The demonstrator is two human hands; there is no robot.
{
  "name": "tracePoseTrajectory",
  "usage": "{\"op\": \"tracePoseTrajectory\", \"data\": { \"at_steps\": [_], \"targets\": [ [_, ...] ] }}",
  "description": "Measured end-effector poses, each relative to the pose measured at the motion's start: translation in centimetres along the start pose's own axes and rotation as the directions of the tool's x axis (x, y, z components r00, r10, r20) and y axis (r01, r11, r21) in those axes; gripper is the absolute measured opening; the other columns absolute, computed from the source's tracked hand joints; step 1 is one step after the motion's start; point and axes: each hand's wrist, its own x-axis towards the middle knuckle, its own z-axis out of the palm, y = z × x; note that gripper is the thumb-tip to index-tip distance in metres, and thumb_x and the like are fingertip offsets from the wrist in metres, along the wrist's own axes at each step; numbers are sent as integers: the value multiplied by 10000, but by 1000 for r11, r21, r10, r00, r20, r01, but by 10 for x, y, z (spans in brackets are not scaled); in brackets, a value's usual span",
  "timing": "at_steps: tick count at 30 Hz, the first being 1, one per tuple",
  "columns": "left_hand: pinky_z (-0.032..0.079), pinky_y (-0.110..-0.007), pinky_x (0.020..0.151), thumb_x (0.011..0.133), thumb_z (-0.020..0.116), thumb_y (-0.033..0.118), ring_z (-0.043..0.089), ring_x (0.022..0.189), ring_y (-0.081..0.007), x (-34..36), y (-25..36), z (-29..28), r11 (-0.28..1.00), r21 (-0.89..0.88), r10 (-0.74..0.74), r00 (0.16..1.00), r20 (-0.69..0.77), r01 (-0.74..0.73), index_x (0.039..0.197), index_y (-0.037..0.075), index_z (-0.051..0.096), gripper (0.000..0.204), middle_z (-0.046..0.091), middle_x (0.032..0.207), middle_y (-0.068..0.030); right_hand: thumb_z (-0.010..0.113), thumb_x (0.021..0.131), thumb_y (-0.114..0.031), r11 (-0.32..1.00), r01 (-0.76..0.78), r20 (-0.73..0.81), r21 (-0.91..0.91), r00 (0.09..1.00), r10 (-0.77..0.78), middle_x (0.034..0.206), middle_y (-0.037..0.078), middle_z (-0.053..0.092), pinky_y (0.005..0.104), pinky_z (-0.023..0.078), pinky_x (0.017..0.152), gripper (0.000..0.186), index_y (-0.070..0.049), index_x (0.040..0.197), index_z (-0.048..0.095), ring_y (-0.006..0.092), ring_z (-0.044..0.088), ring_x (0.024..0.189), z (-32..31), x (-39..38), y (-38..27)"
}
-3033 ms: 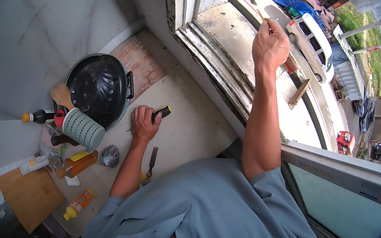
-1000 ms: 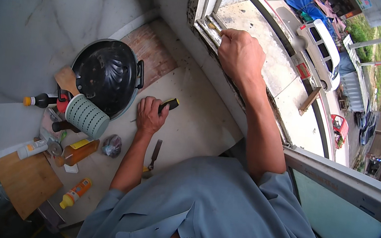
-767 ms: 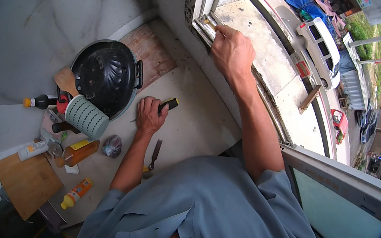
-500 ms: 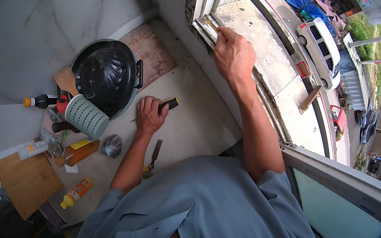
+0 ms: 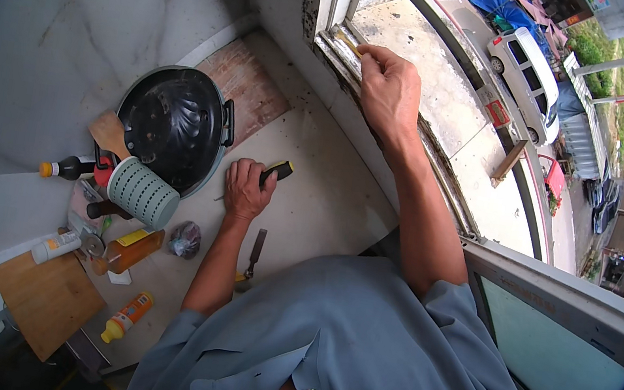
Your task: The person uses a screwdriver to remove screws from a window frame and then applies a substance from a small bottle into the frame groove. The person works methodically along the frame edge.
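My right hand point(image 5: 391, 98) is closed on a small brush point(image 5: 348, 43) with a yellowish handle. Its bristle end lies in the dirty window track point(image 5: 360, 76), close to the frame's corner. On the counter point(image 5: 317, 184), my left hand point(image 5: 247, 187) rests with its fingers curled around a screwdriver point(image 5: 277, 173) with a black and yellow handle; a thin shaft shows on the other side of that hand. A flat-bladed tool point(image 5: 257, 249) lies near my shirt, its lower end partly hidden.
Left of my left hand stand a black wok point(image 5: 174, 128), a pale green perforated utensil holder point(image 5: 143, 191) and several bottles. A knotted plastic bag point(image 5: 184, 239), a yellow bottle point(image 5: 127, 317) and a wooden board point(image 5: 47, 303) lie nearer. A glass pane point(image 5: 546, 348) is at my right.
My right hand has shifted slightly right, away from the frame's corner, and more of the brush handle shows. My left hand stays in place with the screwdriver.
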Motion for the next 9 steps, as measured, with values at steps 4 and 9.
{"op": "tracePoseTrajectory", "data": {
  "at_steps": [4, 9],
  "targets": [
    [450, -465, 859, 888, 725, 251, 573, 966, -334, 0, 0, 1, 1000, 0, -2, 1000, 3, 2, 988, 91, 617, 218, 590, 1003, -98, 580, 945, -204, 994, 3, -12, 107, 1000, -2, 742, 223, 695, 402, 537, 712, 295, -42, 1090, 779, 313, 701, 689, -5, 0, 5],
    [454, -473, 878, 876, 742, 261, 572, 979, -347, 0, -1, 2, 1000, -4, -1, 1000, -7, 1, 1005, 101, 620, 238, 587, 1020, -108, 609, 980, -170, 933, -133, 18, 334, 991, 135, 732, 27, 658, 270, 451, 632, 269, -64, 1150, 788, 73, 534, 669, -17, 9, 10]
  ]
}}
